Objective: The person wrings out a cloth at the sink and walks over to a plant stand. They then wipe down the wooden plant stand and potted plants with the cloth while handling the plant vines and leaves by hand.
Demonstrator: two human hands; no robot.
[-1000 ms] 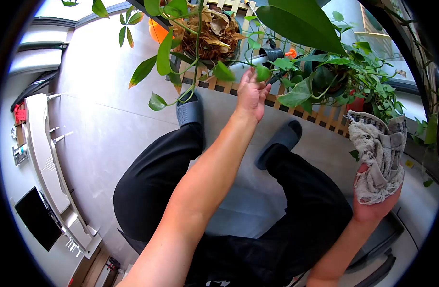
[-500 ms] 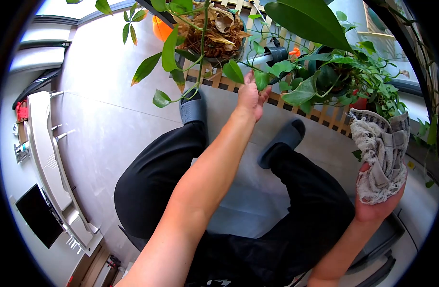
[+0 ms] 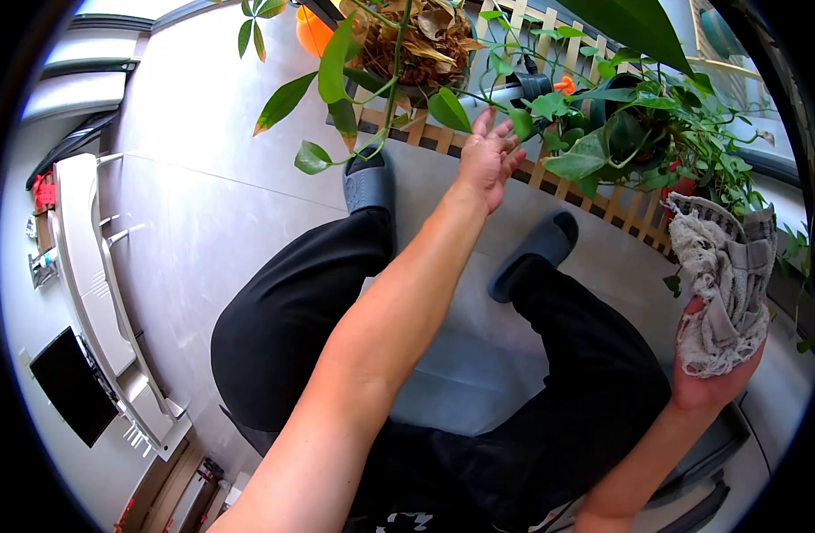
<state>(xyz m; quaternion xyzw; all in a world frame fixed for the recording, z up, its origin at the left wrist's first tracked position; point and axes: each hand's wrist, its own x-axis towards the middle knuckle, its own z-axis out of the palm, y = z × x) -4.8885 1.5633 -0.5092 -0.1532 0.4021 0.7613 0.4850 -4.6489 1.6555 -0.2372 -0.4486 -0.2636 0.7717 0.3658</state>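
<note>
My left hand (image 3: 490,166) reaches forward, palm turned up and fingers apart, holding nothing. Its fingertips are beside the small green leaves (image 3: 520,123) of a trailing vine; whether they touch a leaf I cannot tell. On the right, my right hand (image 3: 717,384) is closed around a frayed grey cloth (image 3: 723,275), which covers most of its fingers. Ahead of the left hand, a pot filled with brown bark and dry leaves (image 3: 416,53) stands on a slatted wooden rack (image 3: 447,138). A leafy potted plant (image 3: 634,142) spreads over the rack's right side.
Grey slippers (image 3: 369,186) are on my feet on the tiled floor (image 3: 230,169). An orange round object (image 3: 315,34) is behind the bark pot. At left are a white cabinet (image 3: 87,258) and a black screen (image 3: 73,386). Large leaves hang over the rack.
My left hand has drawn back a little from the vine leaves, and its fingers have spread. The right hand keeps the cloth. The whole view has shifted slightly.
</note>
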